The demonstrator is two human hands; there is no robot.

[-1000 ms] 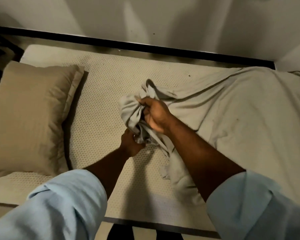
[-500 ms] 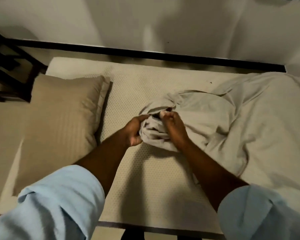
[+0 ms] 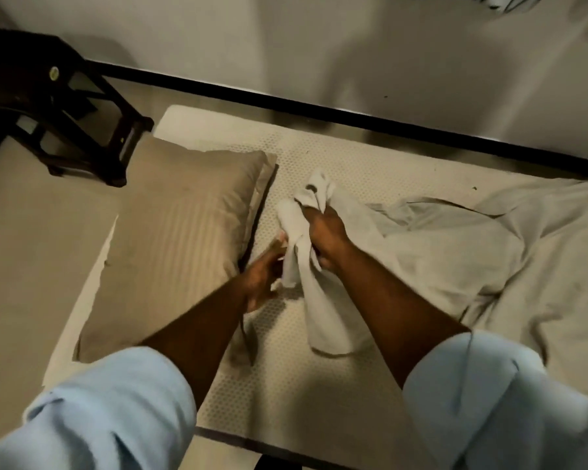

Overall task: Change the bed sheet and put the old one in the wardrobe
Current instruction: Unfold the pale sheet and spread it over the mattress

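Note:
A grey bed sheet lies rumpled over the right part of the bare, dotted mattress. Its bunched end rises above the middle of the bed. My right hand grips that bunch from the right, with cloth sticking up above the fist and a strip hanging below it. My left hand is on the left side of the hanging strip, its fingers touching the cloth; motion blur hides whether they curl round it.
A tan pillow lies on the left part of the mattress, close to my left hand. A dark wooden stool stands on the floor at the upper left. The black bed frame runs along the wall.
Both hands have lifted the bunched sheet end up off the mattress. My right hand now grips higher and my left hand sits lower. The view has swung right and shows the stool.

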